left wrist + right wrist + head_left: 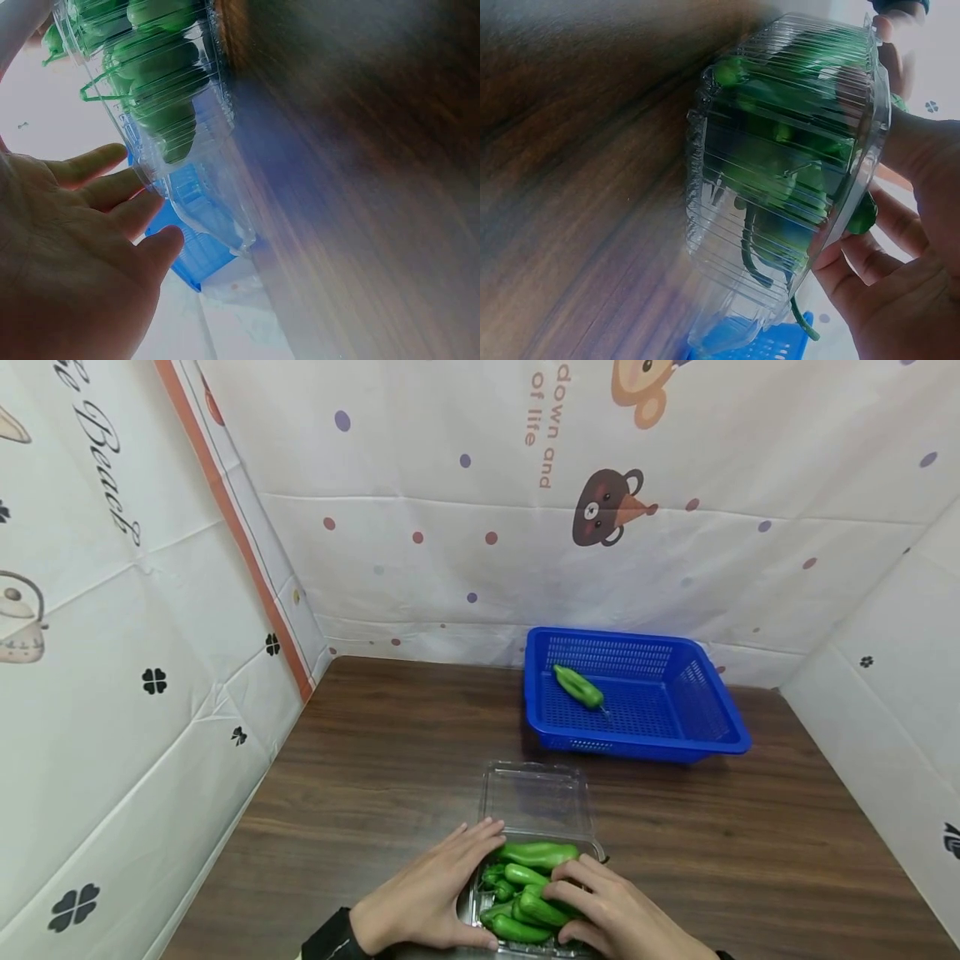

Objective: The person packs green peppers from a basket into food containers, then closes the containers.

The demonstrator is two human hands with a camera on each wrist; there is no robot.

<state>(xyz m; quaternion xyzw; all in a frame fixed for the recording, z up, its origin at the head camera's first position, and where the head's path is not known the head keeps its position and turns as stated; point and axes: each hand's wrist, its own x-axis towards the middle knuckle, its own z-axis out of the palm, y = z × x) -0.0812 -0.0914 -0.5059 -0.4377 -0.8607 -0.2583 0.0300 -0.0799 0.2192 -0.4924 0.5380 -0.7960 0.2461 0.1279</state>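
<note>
Two bare hands reached in from the bottom edge of the head view, close together and low in the frame. The left hand (427, 893) lay palm down, its fingers (480, 837) straight, held side by side and pointing forward and to the right, with the thumb stretched along the near side. A dark sleeve cuff (333, 937) covered its wrist. In the left wrist view the same hand (71, 247) showed an open palm with the fingers extended. The right hand (618, 914) sat just beside it, knuckles up, with fingers (573, 887) bent downward and curled inward. The right wrist view showed those fingers (870, 259) curled.
</note>
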